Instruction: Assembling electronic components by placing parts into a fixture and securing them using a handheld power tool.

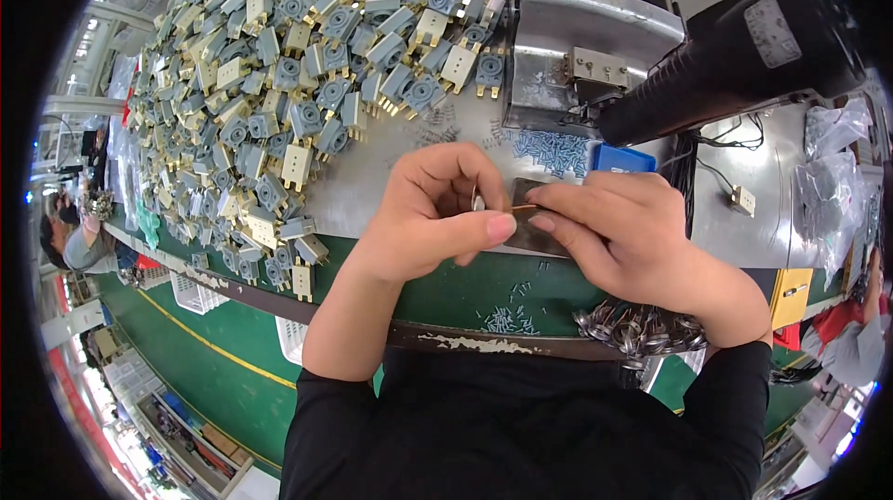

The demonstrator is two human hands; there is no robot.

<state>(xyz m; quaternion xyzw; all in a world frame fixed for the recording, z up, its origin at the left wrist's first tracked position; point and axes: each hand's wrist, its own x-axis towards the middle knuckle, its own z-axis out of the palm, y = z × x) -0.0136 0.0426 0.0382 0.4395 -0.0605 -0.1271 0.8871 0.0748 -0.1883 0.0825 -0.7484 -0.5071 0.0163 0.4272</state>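
Both hands are close together over the near edge of the metal worktop. My left hand (423, 212) is closed, with a small shiny metal piece (478, 199) between thumb and fingers; its full shape is partly hidden. My right hand (623, 230) pinches a thin copper-coloured strip (525, 208) between thumb and forefinger, its end pointing toward the left hand. Beneath the right fingertips lies a dark flat metal block (531, 236). Just beyond the hands spreads a patch of small bluish screws (551, 152), beside a blue tray (623, 159).
A large heap of grey-and-cream plastic parts with brass prongs (307, 63) fills the left. A metal fixture (586, 26) and a black-handled tool (735, 53) stand at the far right. Loose screws (507, 319) and round metal parts (642, 328) lie along the green near edge.
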